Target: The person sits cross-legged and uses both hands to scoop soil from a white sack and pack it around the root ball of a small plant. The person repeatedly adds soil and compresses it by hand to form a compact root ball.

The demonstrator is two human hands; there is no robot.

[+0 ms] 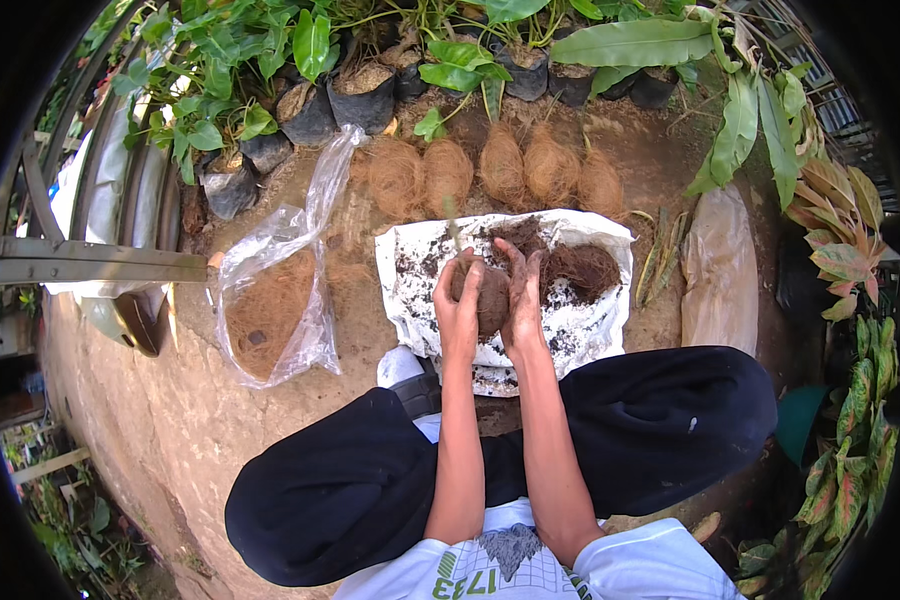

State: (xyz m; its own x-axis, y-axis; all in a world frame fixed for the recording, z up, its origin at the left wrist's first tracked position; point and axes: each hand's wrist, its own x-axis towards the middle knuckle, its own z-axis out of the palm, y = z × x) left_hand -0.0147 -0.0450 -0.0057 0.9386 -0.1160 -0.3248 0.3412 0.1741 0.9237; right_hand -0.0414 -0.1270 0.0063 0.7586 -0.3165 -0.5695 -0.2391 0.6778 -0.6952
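Observation:
Between my hands is a round brown ball of soil (493, 304), held above a white plastic sheet (412, 315). My left hand (459, 300) wraps its left side, fingers curled over the top. A thin green stem (454, 234), blurred, rises from near those fingertips. My right hand (523, 304) presses against the ball's right side with a soil-stained palm and fingers. To the right on the sheet lies a nest of coconut fibre (589, 271) with dark soil in it. Loose dark soil (521, 234) is heaped behind my right fingertips.
Several fibre-wrapped plant balls (501, 166) stand in a row behind the sheet. A clear plastic bag (277, 315) of coconut fibre lies left. Black potted plants (360, 97) line the back. A rolled plastic sheet (718, 277) lies right, and a metal frame (97, 262) juts in from the left.

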